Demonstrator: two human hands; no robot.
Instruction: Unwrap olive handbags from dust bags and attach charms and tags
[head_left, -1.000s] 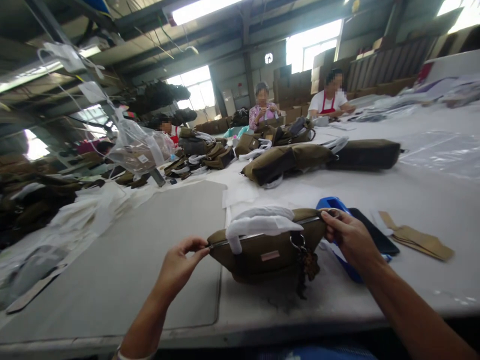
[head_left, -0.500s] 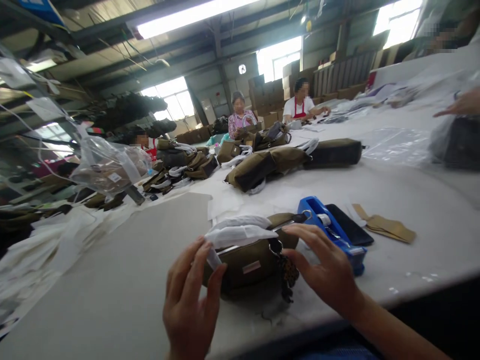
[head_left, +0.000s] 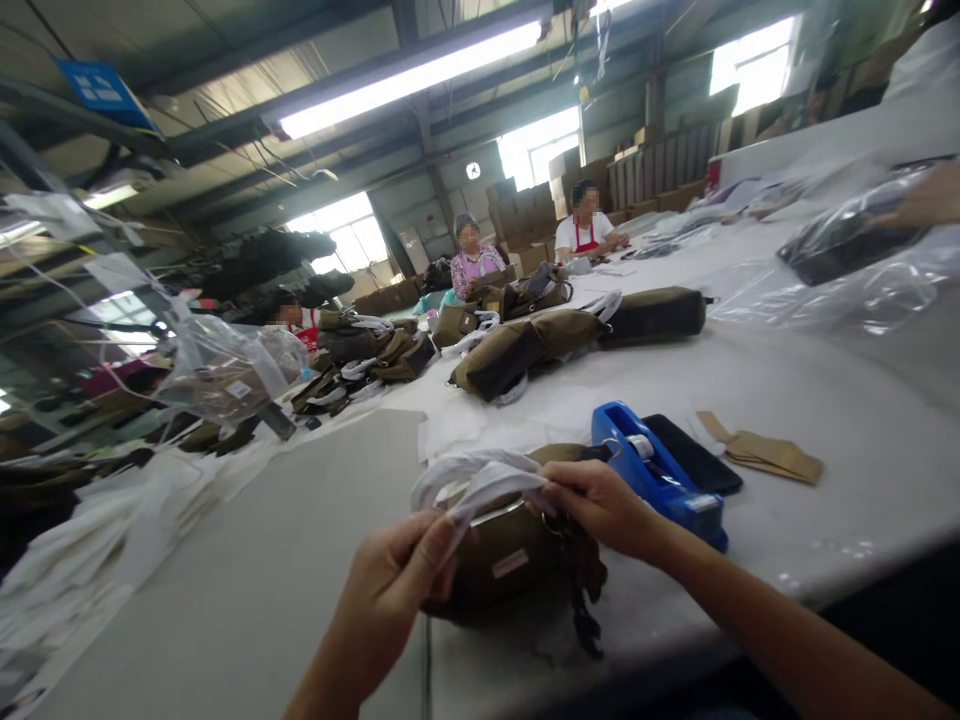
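Observation:
An olive bag (head_left: 487,565) with a small label and a zipper stands near the table's front edge. White paper wrapping (head_left: 491,485) covers its handles. My left hand (head_left: 405,570) pinches the wrapping at its left end, thumb on top. The right end of the wrapping is in the closed fingers of my right hand (head_left: 589,500). Below my right hand a dark charm (head_left: 583,590) hangs at the bag's front and reaches the table.
Right of the bag lie a blue tape dispenser (head_left: 652,475), a black phone-like slab (head_left: 690,455) and brown tags (head_left: 776,455). More olive bags (head_left: 525,345) lie beyond. A person's hand (head_left: 926,195) touches a plastic-wrapped dark item (head_left: 847,235) at far right.
Both my hands have closed on the wrapped handle, which is now bent upward in the middle. The other person's hand and the dark item at right have shifted, and the camera view has tilted slightly.

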